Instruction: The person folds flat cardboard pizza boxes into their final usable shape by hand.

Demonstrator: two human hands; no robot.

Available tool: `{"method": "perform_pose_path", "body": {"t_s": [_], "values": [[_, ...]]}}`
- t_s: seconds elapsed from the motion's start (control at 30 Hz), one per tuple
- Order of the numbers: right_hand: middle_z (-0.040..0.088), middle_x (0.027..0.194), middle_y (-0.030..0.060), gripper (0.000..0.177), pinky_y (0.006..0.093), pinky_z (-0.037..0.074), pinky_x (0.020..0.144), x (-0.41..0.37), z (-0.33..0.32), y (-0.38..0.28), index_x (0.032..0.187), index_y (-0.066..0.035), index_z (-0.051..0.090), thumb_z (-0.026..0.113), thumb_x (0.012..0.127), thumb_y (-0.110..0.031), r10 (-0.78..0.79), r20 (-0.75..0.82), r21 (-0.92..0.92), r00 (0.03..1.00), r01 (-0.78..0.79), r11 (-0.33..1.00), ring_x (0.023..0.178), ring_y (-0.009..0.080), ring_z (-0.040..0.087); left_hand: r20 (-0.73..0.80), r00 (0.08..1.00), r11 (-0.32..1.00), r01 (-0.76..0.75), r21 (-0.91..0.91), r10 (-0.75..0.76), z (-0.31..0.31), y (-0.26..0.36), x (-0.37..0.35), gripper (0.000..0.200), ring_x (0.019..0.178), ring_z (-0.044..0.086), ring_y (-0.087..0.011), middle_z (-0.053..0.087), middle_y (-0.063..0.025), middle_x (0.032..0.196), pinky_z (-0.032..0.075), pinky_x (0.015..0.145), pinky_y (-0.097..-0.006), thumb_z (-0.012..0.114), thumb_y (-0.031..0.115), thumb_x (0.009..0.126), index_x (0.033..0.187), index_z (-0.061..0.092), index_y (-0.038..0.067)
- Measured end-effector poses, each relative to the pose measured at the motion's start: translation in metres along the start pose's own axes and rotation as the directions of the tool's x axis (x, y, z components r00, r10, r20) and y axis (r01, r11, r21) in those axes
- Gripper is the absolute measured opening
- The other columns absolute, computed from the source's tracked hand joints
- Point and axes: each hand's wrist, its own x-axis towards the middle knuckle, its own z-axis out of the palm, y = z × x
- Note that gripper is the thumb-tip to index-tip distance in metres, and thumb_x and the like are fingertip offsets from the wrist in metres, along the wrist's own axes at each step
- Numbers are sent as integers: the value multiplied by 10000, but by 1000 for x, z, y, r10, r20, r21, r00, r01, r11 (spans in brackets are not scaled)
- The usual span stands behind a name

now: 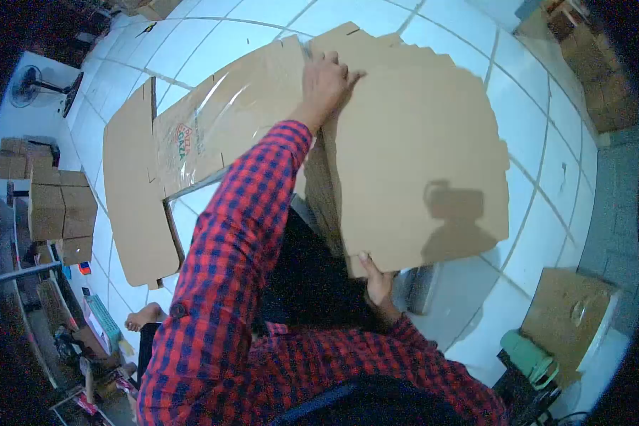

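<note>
A stack of flat brown cardboard pizza box blanks (419,149) lies fanned in front of me, its edges stepped at the top and right. My left hand (326,82) is at the stack's upper left edge, fingers bent and thumb stretched over the top sheet; the fingertips are partly hidden. At the near edge my right hand (378,284) grips the stack, thumb on top and the other fingers underneath, out of sight. Left of the stack lies an unfolded pizza box (220,113) with red and green print and a shiny plastic wrap over it.
White floor tiles (539,177) surround the cardboard. Cardboard boxes (60,206) and a metal rack (21,284) stand at the left, with a black fan (28,85) behind. A carton (568,312) and a green rolled object (529,355) are at lower right. A bare foot (145,317) shows at lower left.
</note>
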Motion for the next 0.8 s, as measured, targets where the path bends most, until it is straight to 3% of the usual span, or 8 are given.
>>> {"method": "perform_pose_path", "body": {"t_s": [0.03,0.1,0.17,0.5,0.53,0.6,0.67,0.8], "values": [[588,1069,126,348,360,454,864,1,0,0,1091,-5,555,682,799,-146,-266,9,-156,964,264,952,993,234,561,-4,1000,1000,6,2,-6,10,0,1,422,811,613,-332,600,-144,807,473,647,-447,539,441,841,726,663,55],[589,1088,135,362,355,434,886,4,-2,-1,1083,4,567,665,821,-224,-170,45,-196,984,176,965,997,241,559,283,955,977,138,-165,-87,29,0,-4,341,823,618,-334,572,-140,874,487,677,-461,548,363,839,769,665,50],[600,1091,137,383,351,422,897,0,8,-25,1097,3,571,629,847,-281,-103,66,-398,992,121,910,992,253,565,319,945,984,117,-131,-69,40,0,-4,265,848,618,-337,581,-141,891,500,712,-455,538,297,837,826,668,66],[624,1041,147,348,352,420,900,-2,8,-27,1054,4,602,617,855,-281,-167,146,-307,975,206,929,982,268,572,622,783,999,1,-51,31,15,-17,18,228,909,600,-358,600,-162,1042,480,784,-450,542,236,799,942,636,87],[623,1041,149,336,352,419,899,-1,8,-27,1056,4,600,615,856,-266,-161,145,-300,976,198,933,982,270,572,656,754,1000,-19,-25,31,10,-19,17,267,970,583,-355,590,-166,1080,471,804,-449,560,241,787,1006,622,100],[623,1042,151,324,352,419,897,0,8,-26,1057,4,597,613,857,-251,-158,140,-286,977,193,939,982,271,571,413,906,993,-51,-109,92,-11,-21,-13,571,1121,487,-359,457,-164,1272,439,840,-523,650,214,721,1257,460,178],[626,1030,151,301,349,433,872,0,11,-23,1059,3,591,614,858,-221,-167,109,-342,980,194,919,950,259,583,500,856,987,-66,-146,131,-61,-13,-32,831,1264,297,-434,259,-198,1412,359,925,-587,703,200,666,1385,288,243],[629,999,130,305,339,464,806,1,5,-5,1068,4,580,617,859,-215,-124,138,-366,983,167,915,887,236,597,571,819,974,-169,150,54,-77,-21,-86,780,1280,192,-537,189,-263,1428,315,972,-608,693,195,694,1367,305,269]]}}
